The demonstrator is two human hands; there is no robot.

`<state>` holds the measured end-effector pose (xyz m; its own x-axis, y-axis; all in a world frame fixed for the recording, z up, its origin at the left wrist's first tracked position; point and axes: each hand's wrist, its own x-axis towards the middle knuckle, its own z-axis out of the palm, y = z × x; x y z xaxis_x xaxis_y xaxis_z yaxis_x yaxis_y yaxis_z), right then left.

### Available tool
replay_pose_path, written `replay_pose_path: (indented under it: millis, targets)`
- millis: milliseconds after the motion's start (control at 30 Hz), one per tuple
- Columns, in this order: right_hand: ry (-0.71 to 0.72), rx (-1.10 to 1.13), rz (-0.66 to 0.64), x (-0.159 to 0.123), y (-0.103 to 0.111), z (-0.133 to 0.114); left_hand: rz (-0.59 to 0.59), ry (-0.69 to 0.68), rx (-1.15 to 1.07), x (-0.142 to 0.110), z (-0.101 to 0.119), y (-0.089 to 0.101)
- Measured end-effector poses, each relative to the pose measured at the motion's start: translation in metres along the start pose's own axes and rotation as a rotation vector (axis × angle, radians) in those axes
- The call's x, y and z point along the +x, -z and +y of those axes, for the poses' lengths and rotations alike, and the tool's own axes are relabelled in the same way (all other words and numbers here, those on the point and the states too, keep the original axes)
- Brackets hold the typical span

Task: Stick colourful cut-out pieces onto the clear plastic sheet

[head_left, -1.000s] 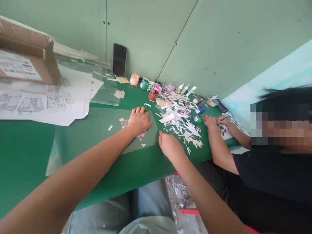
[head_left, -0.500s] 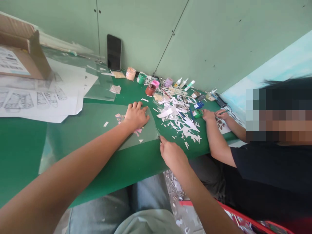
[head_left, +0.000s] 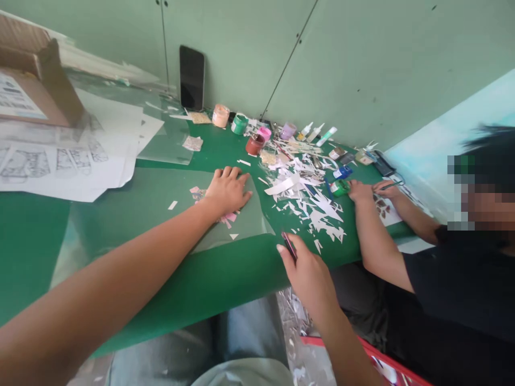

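My left hand (head_left: 228, 190) lies flat with fingers spread, pressing on a clear plastic sheet (head_left: 132, 214) on the green table. Pink and patterned paper bits (head_left: 230, 219) show around and partly beneath that hand, and a small white scrap (head_left: 173, 205) lies to its left. Just off the sheet's right corner, my right hand (head_left: 308, 268) is closed around a slim dark tool with a pinkish edge (head_left: 288, 245). Its exact kind is hard to make out. The tool is apart from the sheet.
White paper scraps (head_left: 322, 212) are heaped right of the sheet. Behind them stand paint jars (head_left: 255, 145), glue bottles (head_left: 316, 132) and a phone (head_left: 192, 78) against the wall. Printed papers (head_left: 116, 166) and a cardboard box (head_left: 60, 91) are at left. A co-worker (head_left: 450, 279) works at right.
My right hand has drawn back to the right from the sheet's corner, bringing the slim tool into clearer view. My left hand stays on the sheet. The view has shifted slightly.
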<state>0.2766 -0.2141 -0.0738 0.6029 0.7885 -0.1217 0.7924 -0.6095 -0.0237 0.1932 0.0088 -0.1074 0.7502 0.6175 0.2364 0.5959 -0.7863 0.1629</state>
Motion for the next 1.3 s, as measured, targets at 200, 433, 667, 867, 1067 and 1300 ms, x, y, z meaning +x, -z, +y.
replay_pose_path:
  millis: [200, 433, 667, 867, 1067, 1300]
  targets:
    - [-0.028, 0.037, 0.052, 0.04, -0.007, -0.005, -0.017, 0.007, 0.027, 0.0, 0.001, 0.002]
    - [-0.035, 0.03, 0.049, 0.08, -0.003, 0.014, -0.025, 0.003, 0.027, 0.0, -0.002, 0.003]
    - [0.069, -0.018, 0.006, 0.094, 0.01, 0.023, -0.057, 0.017, 0.051, 0.0, -0.001, 0.005]
    - [0.139, -0.342, 0.181, 0.136, 0.053, 0.041, -0.154, 0.029, 0.038, 0.0, 0.0, 0.004]
    - [0.097, -0.407, 0.297, 0.202, 0.1, 0.042, -0.209, 0.045, 0.038, 0.0, 0.0, 0.005]
    - [-0.079, -0.243, 0.459, 0.212, 0.137, 0.079, -0.117, 0.044, 0.021, -0.002, 0.0, 0.002]
